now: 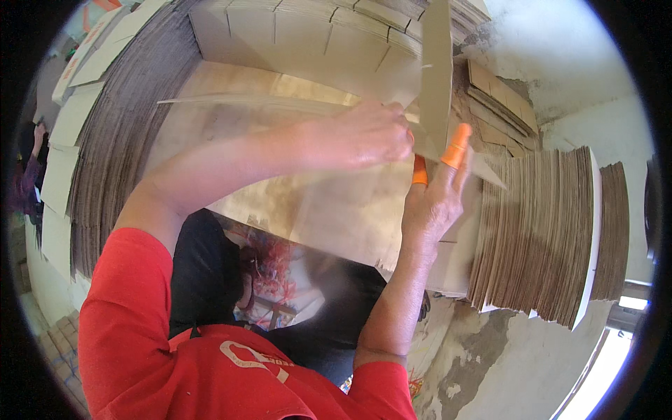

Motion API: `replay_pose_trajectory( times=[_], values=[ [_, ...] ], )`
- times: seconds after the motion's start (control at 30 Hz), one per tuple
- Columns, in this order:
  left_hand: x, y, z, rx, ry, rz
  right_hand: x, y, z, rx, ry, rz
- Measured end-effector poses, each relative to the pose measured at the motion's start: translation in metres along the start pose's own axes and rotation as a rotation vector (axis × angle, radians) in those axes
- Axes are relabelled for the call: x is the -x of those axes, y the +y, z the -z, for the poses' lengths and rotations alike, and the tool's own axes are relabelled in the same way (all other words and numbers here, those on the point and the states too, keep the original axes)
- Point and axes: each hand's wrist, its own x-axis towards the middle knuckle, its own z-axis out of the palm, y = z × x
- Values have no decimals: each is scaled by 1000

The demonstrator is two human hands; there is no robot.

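Observation:
Over the middle of the work surface my left hand [371, 136] is closed, knuckles up, somewhat blurred by motion. It grips a thin cardboard strip [259, 103] seen nearly edge-on, which reaches out to the left. Just right of it, my right hand [435, 199] wears orange finger covers [456, 147] on the thumb and a finger. Between that thumb and finger sits the lower end of a second cardboard strip [436, 77], standing up and pointing away from me. The two strips cross close to my hands; their exact joint is hidden and smeared.
A tall stack of cardboard pieces [133, 105] lines the left side. Slotted cardboard sheets [308, 31] stand along the back. Another thick stack [535, 231] rises at right, near a stained wall [581, 63]. The wooden board [280, 199] lies below my arms. At far left, part of another person [35, 168] shows.

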Motion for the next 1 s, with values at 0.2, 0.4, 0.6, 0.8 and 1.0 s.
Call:
replay_pose_trajectory(
  times=[0.2, 0.4, 0.6, 0.8, 1.0],
  values=[
    [3, 1, 33, 446, -204, 184, 10, 15, -11, -102, -105, -40],
    [-1, -130, 10, 22, 127, 359, 8, 1, -8, -185, 74, 20],
    [-31, -175, -41, -279, 133, 512, 13, -1, -7, -267, -13, -147],
    [-31, -209, -76, -470, 151, 467, 14, -1, -11, -371, 30, -94],
    [-17, -207, -66, -371, 383, 281, 18, 1, -11, -438, 55, -93]
  ],
)
